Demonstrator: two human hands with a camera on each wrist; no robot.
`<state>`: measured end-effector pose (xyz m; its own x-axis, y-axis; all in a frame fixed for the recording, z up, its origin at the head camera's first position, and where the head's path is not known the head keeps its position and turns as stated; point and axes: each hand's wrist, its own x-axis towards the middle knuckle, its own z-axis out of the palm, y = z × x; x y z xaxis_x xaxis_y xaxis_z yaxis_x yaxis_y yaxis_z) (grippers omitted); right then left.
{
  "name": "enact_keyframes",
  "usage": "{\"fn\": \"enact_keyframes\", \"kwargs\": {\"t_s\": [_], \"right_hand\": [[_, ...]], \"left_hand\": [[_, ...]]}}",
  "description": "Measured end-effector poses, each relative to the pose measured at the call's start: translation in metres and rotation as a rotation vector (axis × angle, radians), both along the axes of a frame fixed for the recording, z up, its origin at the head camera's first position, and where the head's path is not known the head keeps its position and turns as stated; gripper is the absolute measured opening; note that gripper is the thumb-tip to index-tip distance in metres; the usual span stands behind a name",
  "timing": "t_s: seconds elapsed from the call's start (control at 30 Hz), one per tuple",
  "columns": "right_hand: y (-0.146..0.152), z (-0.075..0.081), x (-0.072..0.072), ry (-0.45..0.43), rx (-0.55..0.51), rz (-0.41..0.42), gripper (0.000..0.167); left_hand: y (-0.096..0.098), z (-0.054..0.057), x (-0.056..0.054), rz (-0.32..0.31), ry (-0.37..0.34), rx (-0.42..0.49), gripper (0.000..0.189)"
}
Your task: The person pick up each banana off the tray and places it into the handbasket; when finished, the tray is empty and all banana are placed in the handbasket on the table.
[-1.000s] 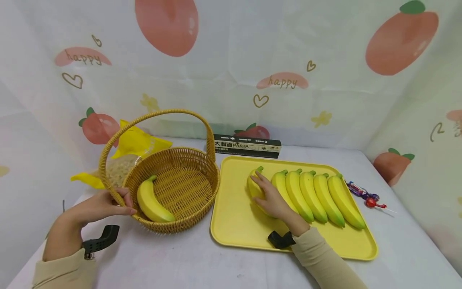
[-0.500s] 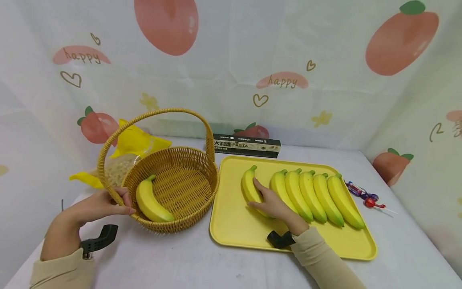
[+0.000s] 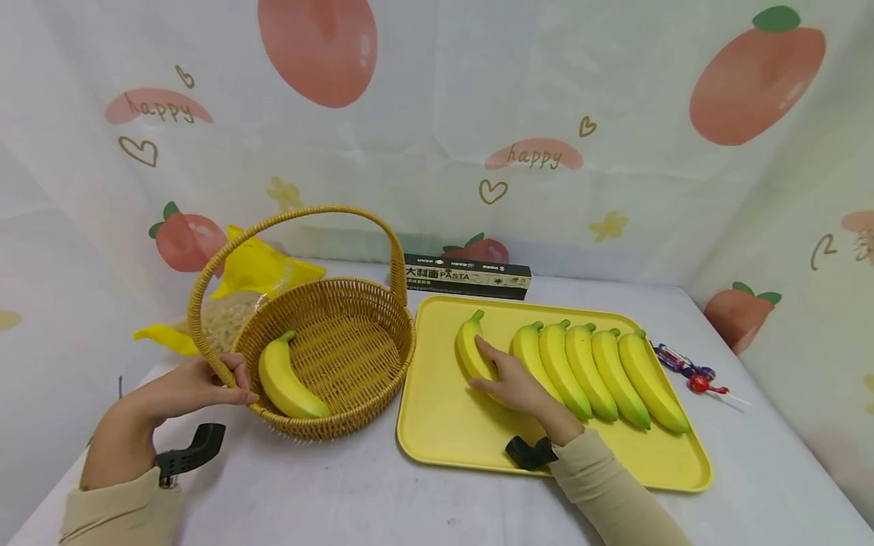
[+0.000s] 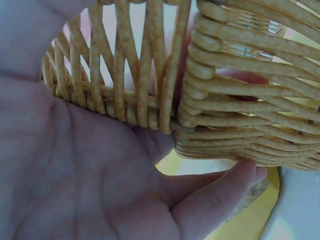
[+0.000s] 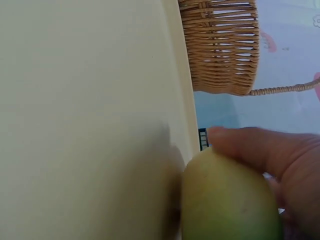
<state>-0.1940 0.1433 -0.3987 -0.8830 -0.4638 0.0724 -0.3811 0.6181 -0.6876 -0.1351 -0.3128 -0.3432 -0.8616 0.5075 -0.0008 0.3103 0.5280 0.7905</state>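
Observation:
In the head view my left hand grips the near left side of a round wicker basket, where the arched handle meets the rim. The left wrist view shows the woven wall between fingers and thumb. One banana lies inside the basket. My right hand holds another banana at the left part of a yellow tray, with thumb and fingers around it. Close up in the right wrist view, the thumb presses on this banana. Several more bananas lie side by side on the tray's right.
Behind the tray lies a black pasta box. A yellow-and-clear bag stands behind the basket on the left. To the tray's right are wrapped sweets and a red lollipop. A printed white cloth hangs behind.
The right hand has closed around the leftmost banana on the tray, which has shifted slightly left, away from the row. My left hand stays on the basket.

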Motion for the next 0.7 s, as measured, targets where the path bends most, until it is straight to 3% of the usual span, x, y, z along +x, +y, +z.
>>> {"fn": "enact_keyframes", "kwargs": {"t_s": [0.4, 0.7], "right_hand": [[-0.005, 0.022, 0.001, 0.059, 0.002, 0.038, 0.067], [-0.016, 0.05, 0.008, 0.161, 0.003, 0.145, 0.066]], "left_hand": [[0.001, -0.001, -0.002, -0.004, -0.006, 0.005, 0.008], [0.001, 0.001, 0.001, 0.023, -0.009, -0.01, 0.01]]}}
